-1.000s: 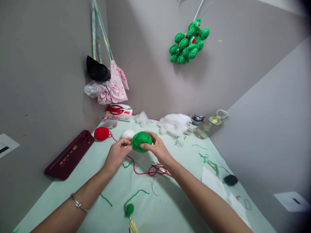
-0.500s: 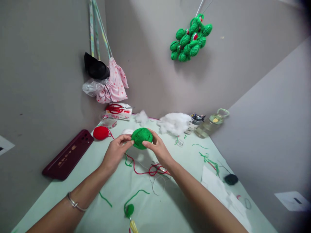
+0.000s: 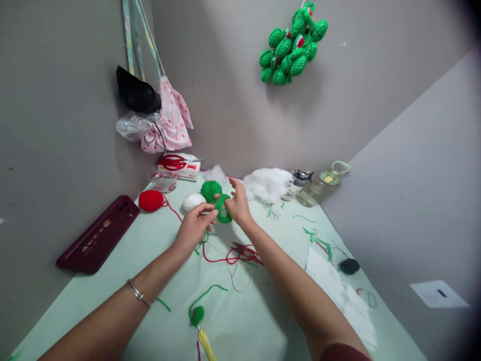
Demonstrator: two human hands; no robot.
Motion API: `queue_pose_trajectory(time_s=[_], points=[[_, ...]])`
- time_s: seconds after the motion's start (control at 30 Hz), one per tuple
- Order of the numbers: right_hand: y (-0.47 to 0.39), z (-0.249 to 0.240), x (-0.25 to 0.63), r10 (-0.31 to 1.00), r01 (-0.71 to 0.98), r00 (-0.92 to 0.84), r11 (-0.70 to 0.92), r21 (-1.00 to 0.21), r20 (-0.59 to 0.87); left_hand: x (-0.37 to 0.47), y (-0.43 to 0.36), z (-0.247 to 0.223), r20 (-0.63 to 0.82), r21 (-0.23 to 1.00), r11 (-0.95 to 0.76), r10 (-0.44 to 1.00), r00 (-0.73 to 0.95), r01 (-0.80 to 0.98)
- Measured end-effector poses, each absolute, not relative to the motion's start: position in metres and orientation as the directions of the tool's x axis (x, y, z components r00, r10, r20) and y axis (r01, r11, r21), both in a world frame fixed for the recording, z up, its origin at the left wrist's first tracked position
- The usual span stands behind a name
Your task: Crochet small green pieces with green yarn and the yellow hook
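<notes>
A small coil of green yarn (image 3: 224, 214) hangs between my hands above the table. My right hand (image 3: 237, 204) is closed on the coil's right side, with its index finger raised. On the left, my left hand (image 3: 197, 224) pinches at the coil's edge with thumb and fingertips; the exact strand is hard to see. Just behind the coil is a green yarn ball (image 3: 211, 191). Beside it sits a white yarn ball (image 3: 193, 201). Nearer to me lies a yellow-handled crochet hook (image 3: 206, 343) with a small green crocheted piece (image 3: 197, 315) at its tip.
A red yarn ball (image 3: 151, 200) and a dark red phone (image 3: 98, 234) are at left. White stuffing (image 3: 266, 184), a pen cup (image 3: 295, 185) and a water bottle (image 3: 319, 186) line the back. Red yarn (image 3: 221, 259) lies below my hands; white paper (image 3: 330, 286) is at right.
The green ball was between both hands; it now sits behind them. A looser green coil is in my fingers instead. The view has shifted slightly.
</notes>
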State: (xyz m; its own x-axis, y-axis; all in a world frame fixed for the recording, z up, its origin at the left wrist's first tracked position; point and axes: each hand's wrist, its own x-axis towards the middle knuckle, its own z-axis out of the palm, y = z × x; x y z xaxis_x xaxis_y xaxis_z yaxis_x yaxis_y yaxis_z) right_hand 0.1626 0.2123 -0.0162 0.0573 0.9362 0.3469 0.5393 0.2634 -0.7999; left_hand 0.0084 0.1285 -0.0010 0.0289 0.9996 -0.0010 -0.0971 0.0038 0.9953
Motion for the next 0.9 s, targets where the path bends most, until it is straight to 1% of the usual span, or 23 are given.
queue_pose_trajectory(time_s=[0.1, 0.2, 0.3, 0.37, 0.47, 0.53, 0.6, 0.63, 0.67, 0.73, 0.83, 0.9], points=[[0.204, -0.003, 0.170, 0.932, 0.570, -0.008, 0.302, -0.764, 0.362, -0.008, 0.131, -0.007, -0.081, 0.983, 0.091, 0.995, 0.065, -0.161], [0.183, 0.011, 0.181, 0.936, 0.598, -0.057, 0.312, -0.738, 0.349, -0.023, 0.122, -0.006, -0.141, 0.949, 0.157, 0.987, 0.077, -0.273], [0.157, 0.024, 0.188, 0.947, 0.611, -0.105, 0.303, -0.732, 0.305, -0.033, 0.108, 0.003, -0.203, 0.879, 0.225, 0.974, 0.096, -0.420], [0.137, 0.031, 0.185, 0.956, 0.591, -0.148, 0.290, -0.752, 0.253, -0.037, 0.100, 0.013, -0.236, 0.817, 0.261, 0.965, 0.114, -0.515], [0.104, 0.036, 0.169, 0.954, 0.516, -0.260, 0.266, -0.814, 0.147, -0.035, 0.089, 0.030, -0.262, 0.736, 0.296, 0.954, 0.146, -0.609], [0.081, 0.034, 0.154, 0.927, 0.431, -0.365, 0.246, -0.868, 0.081, -0.031, 0.081, 0.040, -0.261, 0.703, 0.303, 0.951, 0.163, -0.643], [0.060, 0.029, 0.140, 0.856, 0.246, -0.517, 0.133, -0.960, -0.014, -0.027, 0.073, 0.047, -0.248, 0.690, 0.293, 0.955, 0.164, -0.662], [0.052, 0.025, 0.135, 0.833, 0.186, -0.550, 0.055, -0.981, -0.058, -0.026, 0.070, 0.049, -0.239, 0.690, 0.280, 0.959, 0.156, -0.668], [0.044, 0.021, 0.132, 0.825, 0.144, -0.558, -0.018, -0.989, -0.096, -0.026, 0.066, 0.050, -0.227, 0.694, 0.263, 0.963, 0.142, -0.670], [0.033, 0.015, 0.132, 0.853, 0.112, -0.502, -0.103, -0.988, -0.145, -0.029, 0.060, 0.048, -0.200, 0.716, 0.217, 0.974, 0.102, -0.664], [0.024, 0.009, 0.140, 0.909, 0.110, -0.392, -0.107, -0.988, -0.142, -0.037, 0.051, 0.038, -0.147, 0.778, 0.144, 0.988, 0.046, -0.612], [0.020, 0.008, 0.147, 0.921, 0.126, -0.361, -0.110, -0.986, -0.149, -0.042, 0.045, 0.028, -0.108, 0.834, 0.104, 0.994, 0.023, -0.543]])
